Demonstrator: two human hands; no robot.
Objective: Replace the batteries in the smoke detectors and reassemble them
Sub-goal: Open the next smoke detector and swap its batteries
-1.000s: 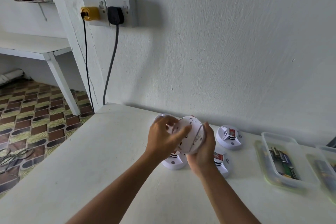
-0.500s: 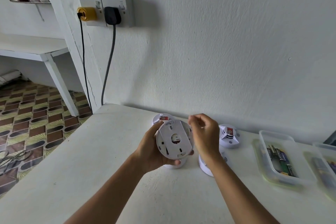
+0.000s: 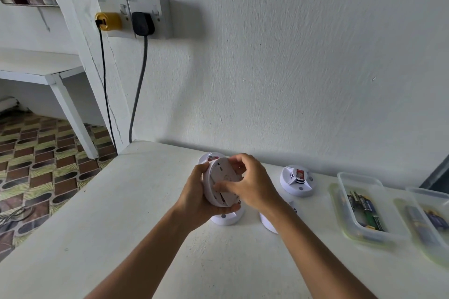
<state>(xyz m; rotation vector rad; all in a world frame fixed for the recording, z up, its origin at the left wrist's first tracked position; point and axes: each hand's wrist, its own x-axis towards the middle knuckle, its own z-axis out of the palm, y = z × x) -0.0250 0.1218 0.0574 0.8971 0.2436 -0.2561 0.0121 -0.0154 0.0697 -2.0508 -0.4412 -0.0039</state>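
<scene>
I hold a white round smoke detector [image 3: 222,183] above the table, its flat back plate turned toward me. My left hand [image 3: 198,198] cups it from the left and below. My right hand [image 3: 250,183] grips its right side, thumb and fingers curled over the back plate. Several other white detectors stand on the table: one [image 3: 297,181] to the right with a red label, one [image 3: 226,218] under my hands, one [image 3: 268,222] partly hidden by my right wrist, and one [image 3: 211,156] behind the held unit.
A clear plastic tray [image 3: 364,204] with several batteries lies at the right, a second tray [image 3: 427,221] beyond it at the frame edge. The white table [image 3: 121,226] meets the wall behind. Its left edge drops to a patterned floor. Two plugs [image 3: 143,23] sit in a wall socket.
My right hand has come down from above the detector onto its back plate and right rim. The left hand keeps cupping the unit, which has tilted slightly.
</scene>
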